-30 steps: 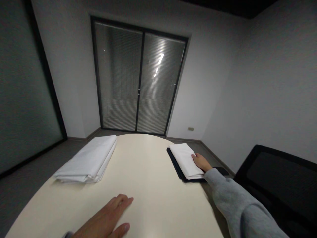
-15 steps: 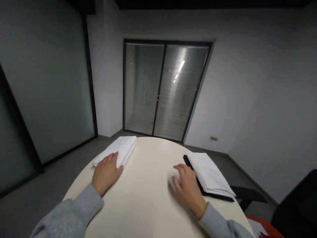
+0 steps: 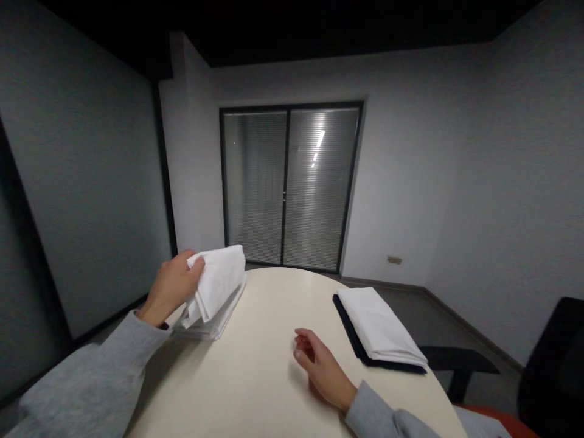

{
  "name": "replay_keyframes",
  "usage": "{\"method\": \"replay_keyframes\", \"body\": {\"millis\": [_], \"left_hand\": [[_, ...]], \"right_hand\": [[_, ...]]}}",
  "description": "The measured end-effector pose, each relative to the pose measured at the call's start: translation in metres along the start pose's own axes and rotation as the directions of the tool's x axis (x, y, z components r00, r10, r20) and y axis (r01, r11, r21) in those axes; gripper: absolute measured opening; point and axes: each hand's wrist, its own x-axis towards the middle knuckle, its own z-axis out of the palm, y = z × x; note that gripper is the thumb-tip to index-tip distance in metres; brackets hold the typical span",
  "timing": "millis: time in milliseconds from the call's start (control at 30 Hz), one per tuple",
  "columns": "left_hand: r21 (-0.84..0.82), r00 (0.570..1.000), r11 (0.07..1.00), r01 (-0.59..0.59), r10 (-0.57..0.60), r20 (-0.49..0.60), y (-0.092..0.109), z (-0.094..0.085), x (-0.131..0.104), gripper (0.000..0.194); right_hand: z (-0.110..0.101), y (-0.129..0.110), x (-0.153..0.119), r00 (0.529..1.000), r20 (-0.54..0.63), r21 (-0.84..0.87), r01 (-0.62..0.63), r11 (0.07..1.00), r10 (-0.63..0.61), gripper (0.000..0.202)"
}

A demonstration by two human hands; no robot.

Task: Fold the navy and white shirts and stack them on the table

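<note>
My left hand (image 3: 176, 281) is closed on a folded white cloth (image 3: 221, 274), its thumb over the near face. That cloth is lifted and tilted above more folded white cloth (image 3: 212, 330) lying at the left of the round table (image 3: 264, 371). Over the table's middle, my right hand (image 3: 322, 368) holds nothing; its fingers are curled loosely, with the thumb apart from them. To its right lies another folded white cloth (image 3: 381, 325), resting on a dark folded cloth (image 3: 351, 328).
A black chair (image 3: 554, 365) with an armrest (image 3: 460, 360) stands at the right, and something orange (image 3: 524, 420) shows by it. Beyond the table is a glazed double door (image 3: 283, 194) with blinds. A frosted glass partition (image 3: 91, 182) runs along the left.
My left hand has taken hold of the top white cloth and raised it off the pile. My right hand has moved left and nearer, away from the right-hand cloths. The view has tilted up.
</note>
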Motion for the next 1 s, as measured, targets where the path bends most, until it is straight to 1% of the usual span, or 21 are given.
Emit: {"method": "replay_keyframes", "body": {"millis": [67,100,167,200,267,333,367,400,433,467,500,533,567,600,667,700,767,833,900,933,1000], "left_hand": [[-0.252,1.0,0.968,-0.007,0.012,0.019,0.016,-0.005,-0.003,0.037],[-0.377,0.998,0.926,0.013,0.013,0.065,0.023,0.0,-0.01,0.036],[-0.583,0.973,0.804,0.118,0.023,0.229,0.034,0.022,-0.029,0.038],[-0.641,0.943,0.744,0.188,0.045,0.329,0.037,0.038,-0.042,0.039],[-0.652,0.881,0.705,0.28,0.08,0.465,0.041,0.071,-0.067,0.039],[-0.605,0.904,0.773,0.193,0.1,0.417,0.04,0.098,-0.091,0.039],[-0.575,0.925,0.813,0.089,0.147,0.351,0.039,0.106,-0.102,0.04],[-0.547,0.926,0.837,-0.033,0.231,0.298,0.038,0.111,-0.113,0.041],[-0.527,0.896,0.835,-0.157,0.345,0.28,0.036,0.112,-0.123,0.042],[-0.52,0.831,0.81,-0.269,0.469,0.301,0.035,0.111,-0.132,0.046],[-0.519,0.747,0.778,-0.356,0.57,0.343,0.033,0.108,-0.142,0.052],[-0.51,0.672,0.753,-0.416,0.633,0.385,0.033,0.105,-0.15,0.059],[-0.491,0.617,0.737,-0.465,0.667,0.418,0.032,0.102,-0.156,0.064],[-0.458,0.59,0.733,-0.504,0.679,0.438,0.032,0.1,-0.16,0.063],[-0.37,0.599,0.752,-0.545,0.659,0.455,0.034,0.098,-0.158,0.043],[-0.328,0.618,0.767,-0.552,0.64,0.456,0.036,0.099,-0.151,0.033],[-0.23,0.678,0.801,-0.552,0.592,0.436,0.044,0.1,-0.123,0.032],[-0.112,0.756,0.826,-0.553,0.553,0.349,0.059,0.101,-0.084,0.034],[-0.002,0.814,0.831,-0.557,0.546,0.197,0.078,0.103,-0.048,0.033],[0.028,0.826,0.83,-0.556,0.549,0.127,0.087,0.105,-0.036,0.035],[0.003,0.813,0.814,-0.58,0.579,0.066,0.101,0.113,-0.031,0.037]], "right_hand": [[-0.004,-0.003,0.004,0.994,-0.038,0.268,-0.089,0.959,0.102,0.069],[-0.006,-0.005,0.004,0.987,-0.039,0.405,-0.128,0.905,0.157,0.077],[-0.013,-0.011,0.004,0.973,-0.003,0.624,-0.179,0.76,0.231,0.08],[-0.017,-0.014,0.003,0.968,0.021,0.687,-0.196,0.7,0.25,0.077],[-0.023,-0.015,0.001,0.955,0.036,0.713,-0.232,0.662,0.296,0.068],[-0.028,-0.012,0.0,0.929,-0.014,0.669,-0.266,0.694,0.37,0.058],[-0.03,-0.009,-0.001,0.913,-0.05,0.645,-0.281,0.711,0.406,0.054],[-0.031,-0.006,-0.001,0.899,-0.08,0.628,-0.29,0.722,0.431,0.053],[-0.032,-0.004,-0.001,0.891,-0.095,0.621,-0.297,0.726,0.445,0.053],[-0.032,-0.002,-0.001,0.888,-0.098,0.619,-0.298,0.726,0.449,0.052],[-0.032,-0.001,-0.001,0.89,-0.097,0.619,-0.297,0.727,0.446,0.051],[-0.033,-0.001,-0.001,0.893,-0.093,0.618,-0.295,0.729,0.44,0.05],[-0.033,-0.001,-0.001,0.897,-0.085,0.618,-0.295,0.729,0.435,0.05],[-0.033,-0.002,0.0,0.899,-0.073,0.621,-0.298,0.725,0.432,0.051],[-0.033,-0.003,0.001,0.898,-0.041,0.632,-0.316,0.708,0.438,0.057],[-0.033,-0.003,0.001,0.895,-0.028,0.632,-0.329,0.702,0.445,0.062],[-0.033,-0.001,0.001,0.889,-0.02,0.618,-0.349,0.705,0.458,0.072],[-0.032,0.0,0.001,0.89,-0.046,0.532,-0.362,0.766,0.453,0.072],[-0.031,0.001,-0.001,0.9,-0.088,0.41,-0.357,0.839,0.426,0.061],[-0.03,0.001,-0.003,0.906,-0.111,0.345,-0.35,0.871,0.408,0.058],[-0.028,-0.001,-0.007,0.913,-0.158,0.247,-0.331,0.911,0.375,0.064]]}}
